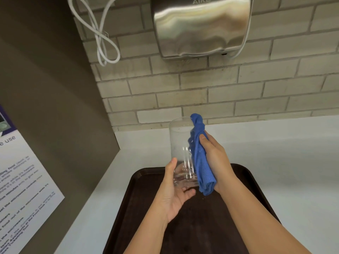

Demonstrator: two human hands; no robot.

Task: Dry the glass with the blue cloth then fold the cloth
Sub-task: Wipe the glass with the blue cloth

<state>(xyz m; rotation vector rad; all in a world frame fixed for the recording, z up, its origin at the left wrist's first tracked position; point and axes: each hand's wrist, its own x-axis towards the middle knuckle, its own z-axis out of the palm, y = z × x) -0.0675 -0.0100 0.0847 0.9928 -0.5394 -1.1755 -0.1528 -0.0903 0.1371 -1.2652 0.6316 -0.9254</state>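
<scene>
I have the glass (pixel 180 153) held above the tray (pixel 139 202), long axis upright, tipped slightly away from me. My left hand (pixel 174 195) cups its base, thumb and fingers clamped on it. My right hand (pixel 213 158) presses the bunched blue cloth (pixel 200 158) flat along the glass's right wall, fingers closed on the cloth. Judgement: drying is ongoing, left wall not yet covered, fold pending.

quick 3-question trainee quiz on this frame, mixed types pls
1. True or false: the glass is standing on the tray.
2. Which hand presses the blue cloth against the glass? A) left B) right
3. What is mounted on the tiled wall above the counter?

Key: 1. False, it is held up by the left hand. 2. B, the right hand. 3. A metal hand dryer.
</scene>
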